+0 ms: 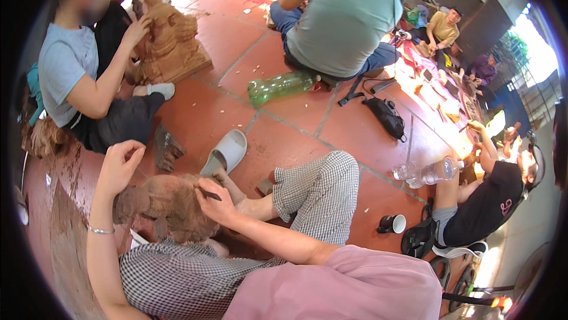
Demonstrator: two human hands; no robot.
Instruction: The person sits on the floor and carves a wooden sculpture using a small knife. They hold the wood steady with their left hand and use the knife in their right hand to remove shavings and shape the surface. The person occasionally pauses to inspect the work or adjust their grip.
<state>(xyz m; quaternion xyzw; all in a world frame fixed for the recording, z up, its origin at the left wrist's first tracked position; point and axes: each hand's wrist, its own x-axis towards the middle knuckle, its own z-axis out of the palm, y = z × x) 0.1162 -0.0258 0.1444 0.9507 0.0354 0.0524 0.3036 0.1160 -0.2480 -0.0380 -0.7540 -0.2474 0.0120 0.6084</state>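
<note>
A brown carved wooden figure (174, 204) lies across my lap, between my legs in black-and-white checked trousers. My right hand (219, 204) presses against its right side, the fingers closed around a small dark flat tool (209, 194) whose exact kind I cannot make out. My left hand (123, 160) is raised above the figure's left end, apart from it. Its fingers curl in to meet the thumb, and I see nothing between them. A silver bangle (101, 230) circles my left wrist.
A grey slipper (227, 150) and a dark wood chunk (167, 149) lie beyond the figure. At the far left a person handles a large wood carving (171, 42). A green bottle (283, 88), a black pouch (386, 117) and a cup (391, 223) are on the tiles. Other people sit around.
</note>
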